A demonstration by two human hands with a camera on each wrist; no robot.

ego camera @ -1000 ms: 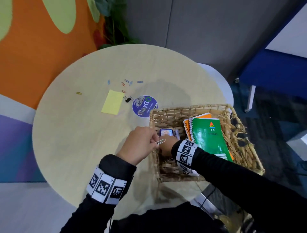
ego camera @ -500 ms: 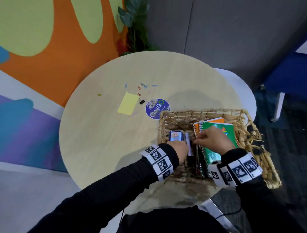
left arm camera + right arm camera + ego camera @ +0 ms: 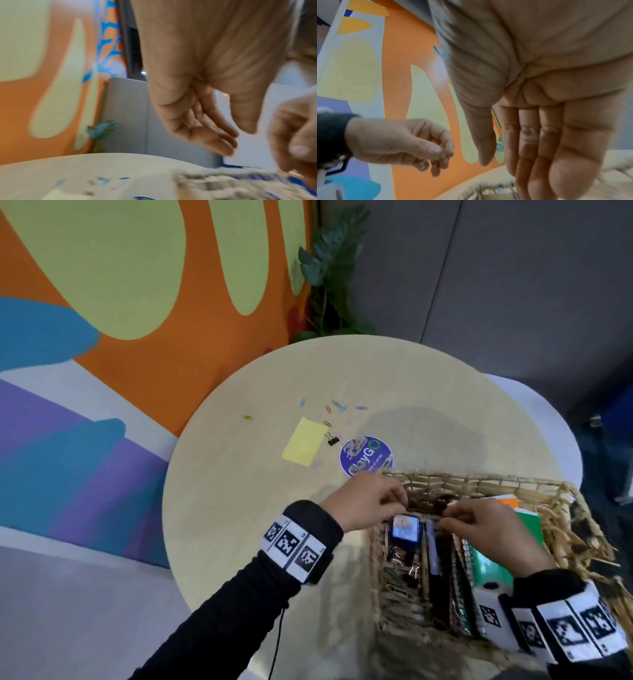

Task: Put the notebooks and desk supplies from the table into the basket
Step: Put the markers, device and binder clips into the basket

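While over the near-left corner of the wicker basket (image 3: 479, 484), left hand (image 3: 363, 501) loosely curled, nothing visible in it; wrist view confirms relaxed fingers, empty palm. Right hand (image 3: 493, 529) above the basket interior, fingers nearly straight in its wrist view, holding nothing. Fingertips of the two hands close together, apart by a small gap. Inside basket: green spiral notebook (image 3: 489, 563) with orange notebook (image 3: 507, 501) under it on the right side, dark pens (image 3: 435, 570) upright-ish along the middle, small device with lit screen (image 3: 406, 527) at the left, binder clips (image 3: 404, 563) below it. Still on the round table (image 3: 239, 508): yellow sticky pad (image 3: 303, 446), black binder clip (image 3: 331, 438) just beside its right edge, scattered coloured paper clips (image 3: 339, 406) beyond, one yellow paper clip (image 3: 248, 417) off to the left. Round purple sticker (image 3: 364, 455) touching the basket's far-left corner.
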